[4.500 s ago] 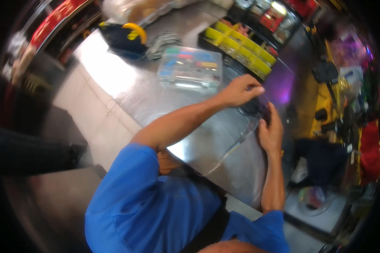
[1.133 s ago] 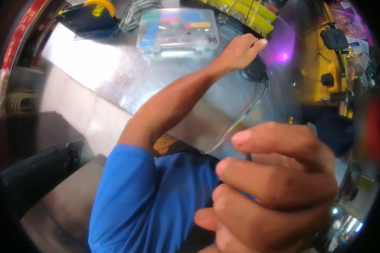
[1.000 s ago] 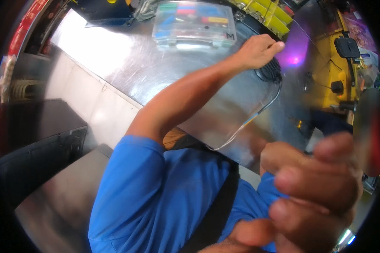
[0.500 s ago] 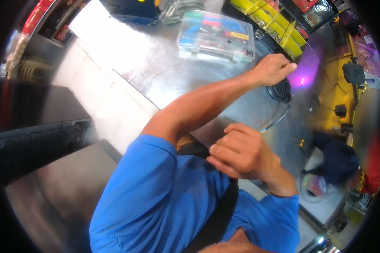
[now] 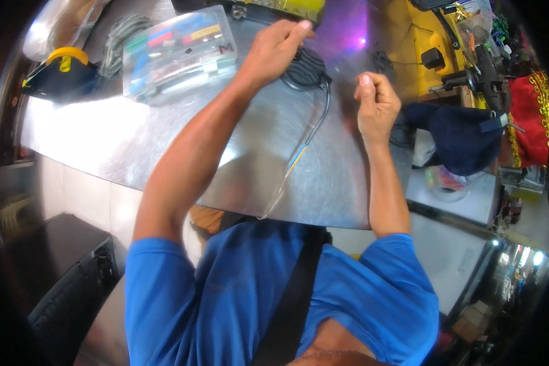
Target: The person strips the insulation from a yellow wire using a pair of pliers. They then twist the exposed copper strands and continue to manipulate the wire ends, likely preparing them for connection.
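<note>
My left hand (image 5: 276,53) is closed, thumb stretched along the top, above the steel table next to a round black slotted thing (image 5: 305,71). A dark cable (image 5: 321,117) runs from that thing toward me and ends in thin yellow and pale wires (image 5: 282,189) at the table's near edge. To the right, my right hand (image 5: 378,108) is raised over the table with its fingers curled and thumb up. Anything inside either hand is hidden or too small to make out. Left of my left hand lies a clear plastic case (image 5: 180,55) with coloured pieces in it.
Grey striped cloth (image 5: 123,39) and a dark blue object with a yellow handle (image 5: 64,70) lie at the far left. A yellow-trayed box (image 5: 299,7) is at the back. Dark blue fabric (image 5: 460,137) and a black adapter (image 5: 433,59) are at the right.
My view has turned, so the case and table appear further left. My right hand has moved away from my chest, out to the right over the table. My left hand stays closed beside the black thing.
</note>
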Motion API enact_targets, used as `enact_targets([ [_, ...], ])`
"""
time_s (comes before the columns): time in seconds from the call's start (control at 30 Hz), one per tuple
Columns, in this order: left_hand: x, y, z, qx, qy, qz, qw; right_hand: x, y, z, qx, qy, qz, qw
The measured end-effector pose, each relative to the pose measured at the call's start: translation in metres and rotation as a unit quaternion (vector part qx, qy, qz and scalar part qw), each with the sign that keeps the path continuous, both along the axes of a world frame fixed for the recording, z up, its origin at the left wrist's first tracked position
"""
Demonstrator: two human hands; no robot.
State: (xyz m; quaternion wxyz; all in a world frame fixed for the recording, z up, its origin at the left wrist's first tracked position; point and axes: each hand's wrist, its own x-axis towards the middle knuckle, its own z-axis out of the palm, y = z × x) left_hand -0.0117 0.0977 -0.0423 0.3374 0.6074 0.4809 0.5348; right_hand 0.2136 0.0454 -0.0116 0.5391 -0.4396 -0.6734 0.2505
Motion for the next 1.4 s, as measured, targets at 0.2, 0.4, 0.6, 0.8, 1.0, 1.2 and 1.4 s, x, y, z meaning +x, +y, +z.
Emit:
enact_targets([
  [0.2,-0.001,0.002,-0.005,-0.003,-0.002,-0.007,1.000,-0.011,-0.010,-0.011,-0.033,-0.169,0.058,0.983],
  [0.4,-0.014,-0.008,-0.001,0.013,0.018,-0.002,1.000,-0.009,-0.016,-0.024,-0.037,-0.202,0.060,0.977],
  [0.6,-0.019,-0.020,-0.001,-0.021,-0.127,0.013,0.992,-0.025,-0.010,-0.007,-0.006,-0.264,0.024,0.964],
  [0.8,-0.002,-0.130,0.037,0.010,0.048,0.194,0.980,-0.039,0.021,-0.010,0.074,-0.296,0.203,0.930],
  [1.0,0.031,-0.295,0.051,-0.165,0.255,0.126,0.945,-0.068,0.028,0.015,0.016,-0.328,0.323,0.888],
  [1.2,0.018,-0.307,0.034,-0.175,0.227,0.090,0.954,-0.078,-0.010,0.043,-0.012,-0.371,0.125,0.920],
  [1.4,-0.016,-0.312,0.054,-0.217,0.182,0.015,0.959,-0.051,-0.154,0.020,-0.415,-0.206,0.003,0.886],
])
